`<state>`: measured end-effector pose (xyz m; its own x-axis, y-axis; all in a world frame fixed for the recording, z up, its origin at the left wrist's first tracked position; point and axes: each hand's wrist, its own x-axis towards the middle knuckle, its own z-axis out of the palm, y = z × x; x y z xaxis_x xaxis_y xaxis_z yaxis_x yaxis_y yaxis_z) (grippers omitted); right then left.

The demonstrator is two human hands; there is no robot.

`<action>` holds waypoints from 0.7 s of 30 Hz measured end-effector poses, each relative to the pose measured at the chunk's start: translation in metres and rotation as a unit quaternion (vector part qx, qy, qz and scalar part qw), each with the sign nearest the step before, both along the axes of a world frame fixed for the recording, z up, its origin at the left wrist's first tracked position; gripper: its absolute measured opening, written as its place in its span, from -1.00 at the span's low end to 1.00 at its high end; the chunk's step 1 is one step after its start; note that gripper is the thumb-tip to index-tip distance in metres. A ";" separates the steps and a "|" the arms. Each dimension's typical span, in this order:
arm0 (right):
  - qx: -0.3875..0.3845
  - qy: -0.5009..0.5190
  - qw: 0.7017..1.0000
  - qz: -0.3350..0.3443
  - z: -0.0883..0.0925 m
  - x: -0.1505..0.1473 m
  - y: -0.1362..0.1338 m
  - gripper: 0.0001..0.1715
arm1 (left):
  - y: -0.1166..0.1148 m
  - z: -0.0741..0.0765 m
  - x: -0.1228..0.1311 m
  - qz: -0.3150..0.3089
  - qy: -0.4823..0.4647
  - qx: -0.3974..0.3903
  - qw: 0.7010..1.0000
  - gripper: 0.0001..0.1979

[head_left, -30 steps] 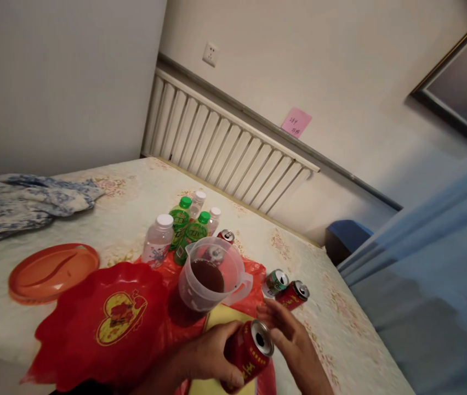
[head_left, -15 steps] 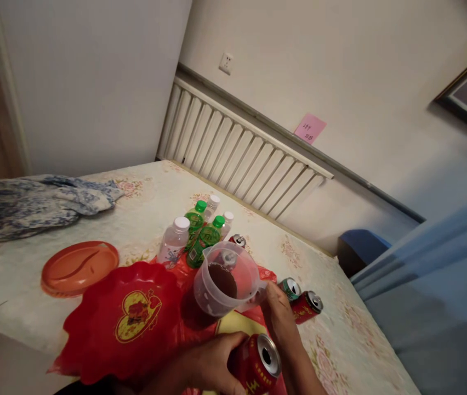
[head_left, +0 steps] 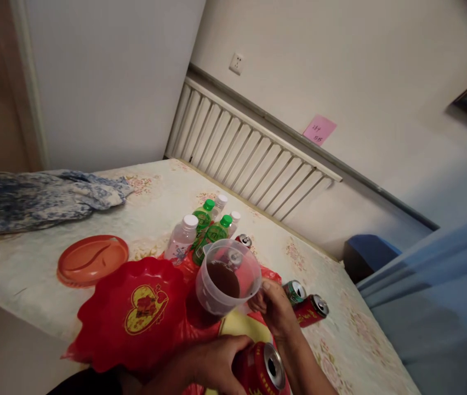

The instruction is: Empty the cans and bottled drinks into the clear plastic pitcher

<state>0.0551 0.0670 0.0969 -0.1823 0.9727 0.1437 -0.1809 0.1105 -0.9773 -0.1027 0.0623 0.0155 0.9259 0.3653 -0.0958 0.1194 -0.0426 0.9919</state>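
Observation:
My left hand (head_left: 219, 362) is wrapped round an opened red drink can (head_left: 260, 370) low in the view. With its fingers closed on the handle, my right hand (head_left: 274, 307) grips a clear plastic measuring jug (head_left: 254, 269). Dark brown liquid (head_left: 223, 278) lies in the jug. A scalloped red tray (head_left: 106, 323) is left of the jug. Just right of my right hand are a green can (head_left: 293, 291) and another red can (head_left: 312, 310). Beneath the jug and my hands, a yellow item (head_left: 245, 325) and red plastic (head_left: 192, 329) show in part.
Several bottles with white and green caps, including a green bottle (head_left: 217, 233), stand behind the jug, near a further can (head_left: 244, 240). An orange divided plate (head_left: 89, 260) and a crumpled blue-patterned cloth (head_left: 52, 200) lie left on the floral-covered table (head_left: 163, 192). A radiator (head_left: 237, 148) runs behind.
The view has shifted slightly, so most things appear a little further right. Both hands keep their holds on the can and the jug handle.

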 end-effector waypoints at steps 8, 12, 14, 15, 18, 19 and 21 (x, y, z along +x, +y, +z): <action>-0.006 -0.005 1.000 -0.018 0.015 -0.022 0.010 -0.52 | 0.000 -0.016 0.005 -0.019 -0.005 0.017 1.000 -0.19; -0.005 -0.019 0.997 -0.078 0.020 -0.031 0.010 -0.50 | 0.000 -0.012 0.006 -0.019 -0.012 0.032 0.999 -0.28; -0.008 -0.024 0.994 -0.102 0.025 -0.035 0.008 -0.48 | 0.001 -0.007 0.005 -0.028 -0.021 0.030 0.999 -0.36; -0.008 -0.026 0.993 -0.112 0.028 -0.036 0.006 -0.47 | 0.001 -0.004 0.005 -0.032 -0.026 0.029 0.999 -0.38; -0.004 -0.024 0.989 -0.145 0.042 -0.035 0.000 -0.45 | 0.002 -0.003 0.005 -0.033 -0.027 0.021 0.999 -0.35; -0.003 -0.020 0.988 -0.156 0.047 -0.033 -0.002 -0.46 | 0.002 -0.005 0.005 -0.031 -0.025 0.018 0.999 -0.32; -0.003 -0.012 0.984 -0.176 0.062 -0.027 -0.006 -0.46 | 0.003 -0.009 0.006 -0.033 -0.041 0.018 0.998 -0.23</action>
